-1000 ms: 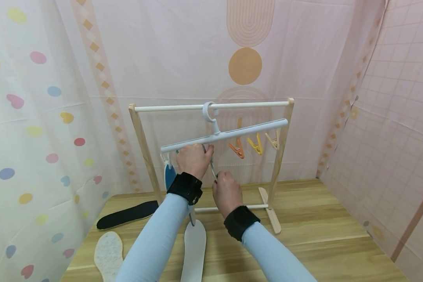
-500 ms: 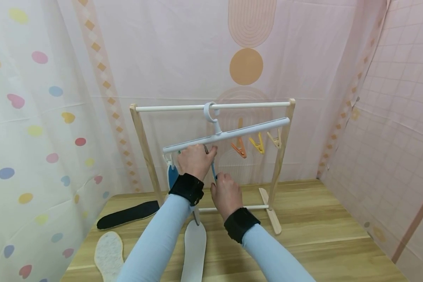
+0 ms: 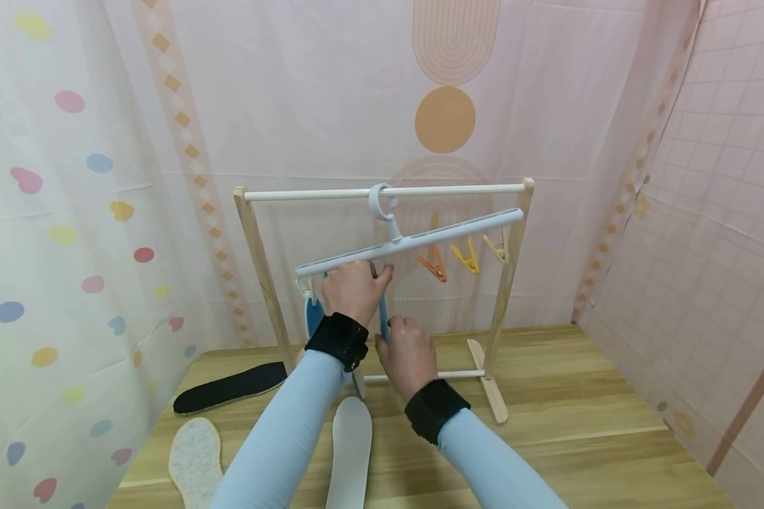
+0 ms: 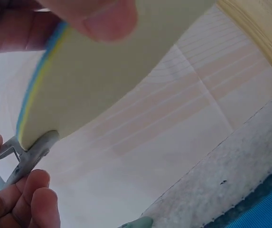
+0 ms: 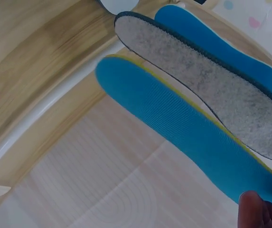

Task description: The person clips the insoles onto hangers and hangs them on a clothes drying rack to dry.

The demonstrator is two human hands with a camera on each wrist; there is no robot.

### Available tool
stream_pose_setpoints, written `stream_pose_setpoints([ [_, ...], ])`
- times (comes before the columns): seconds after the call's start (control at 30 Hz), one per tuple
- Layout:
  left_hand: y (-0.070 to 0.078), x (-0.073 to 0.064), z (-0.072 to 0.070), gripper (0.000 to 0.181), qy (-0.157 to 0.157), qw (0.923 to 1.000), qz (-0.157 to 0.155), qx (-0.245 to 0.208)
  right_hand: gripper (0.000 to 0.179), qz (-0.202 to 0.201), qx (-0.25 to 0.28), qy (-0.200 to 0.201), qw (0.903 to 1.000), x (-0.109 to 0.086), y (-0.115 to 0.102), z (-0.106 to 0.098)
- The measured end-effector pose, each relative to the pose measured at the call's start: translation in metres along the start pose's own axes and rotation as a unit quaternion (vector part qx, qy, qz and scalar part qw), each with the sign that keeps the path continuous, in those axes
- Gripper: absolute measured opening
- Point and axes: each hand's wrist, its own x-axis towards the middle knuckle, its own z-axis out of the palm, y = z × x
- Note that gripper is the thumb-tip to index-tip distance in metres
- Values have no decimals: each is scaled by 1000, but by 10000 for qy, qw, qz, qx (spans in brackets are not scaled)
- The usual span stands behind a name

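Presently, the right hand [image 3: 410,357] pinches the blue insole [image 5: 173,118], which runs steeply upward, its upper end entering the grey clip [image 4: 29,160] that the left hand [image 3: 354,291] pinches toward eleven o'clock.

Wood-grain surface [image 3: 586,417]: carries standing rack [image 3: 511,276]; black insole [image 3: 229,389] at left, fleecy insole [image 3: 194,459] nearer, pale insole [image 3: 351,452] lying front-centre.

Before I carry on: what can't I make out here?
- Far jaw of the grey clip: left wrist, hidden behind the held insole.
- Most of that clip: head, covered by the left hand.
- Held insole's clipped end: right wrist, cut off by right edge.
- Near end of the white insole: head, cut off by bottom edge.
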Motion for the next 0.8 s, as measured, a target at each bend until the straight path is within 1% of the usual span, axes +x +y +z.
stream_pose_setpoints([
  [0.2, -3, 0, 0, 57, 32, 10000, 43, -27, 28, -41, 29, -12, 10000, -4, 1, 1],
  [0.37, -5, 0, 1, 54, 65, 10000, 4, 12, 29, 72, -21, -120, 9999, -6, 2, 1],
  [0.47, -6, -1, 1, 53, 51, 10000, -35, -53, 29, 100, -60, -125, 9999, -7, 3, 1],
  [0.57, -8, -1, 0, 55, 25, 10000, -12, -79, 29, 67, -79, -70, 9999, -8, 3, 1],
  [0.67, -10, -3, 0, 58, 25, 9999, 93, -44, 29, 28, -95, -10, 10000, -10, 5, 1],
  [0.8, -15, -8, 0, 63, -102, 9998, 173, 17, 29, 11, -153, -30, 9999, -13, 8, 2],
])
